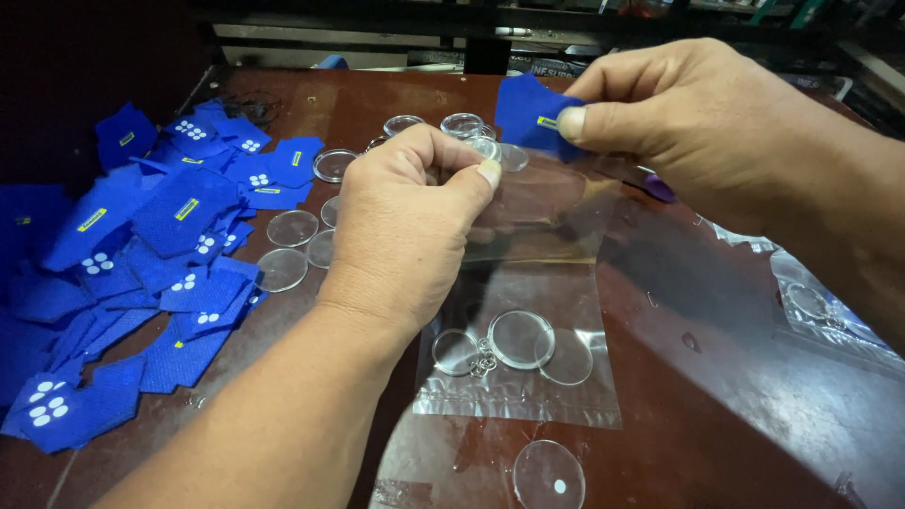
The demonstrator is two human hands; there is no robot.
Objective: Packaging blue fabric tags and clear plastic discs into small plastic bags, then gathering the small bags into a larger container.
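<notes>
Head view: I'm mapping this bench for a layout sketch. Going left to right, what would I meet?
Pile of blue fabric patches → loose clear discs → left hand → clear plastic bag holding discs → right hand pinching a blue patch → another filled bag.

This looked like a small workshop for packing piece goods. A worn, dark red counter (735,415) carried a heap of blue fabric patches (141,273) at nine o'clock, loose clear plastic discs (292,228) toward eleven, and clear plastic bags (528,377) near six.
</notes>
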